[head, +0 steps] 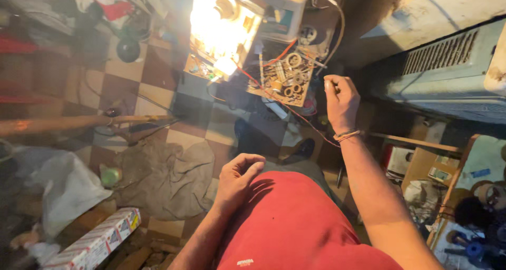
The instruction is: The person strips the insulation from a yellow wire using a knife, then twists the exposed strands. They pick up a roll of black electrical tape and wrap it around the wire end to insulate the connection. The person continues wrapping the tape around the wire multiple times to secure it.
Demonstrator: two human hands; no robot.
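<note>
Hands apart: right hand (341,99) raised w/ fingers pinched on a thin red wire (295,114) over the parts board (284,77), left hand (237,178) loosely curled, empty, resting on red shirt (295,222).

Left hand (238,176) rests loosely curled against the body; right hand (341,97) is raised forward, fingers pinched together.
</note>
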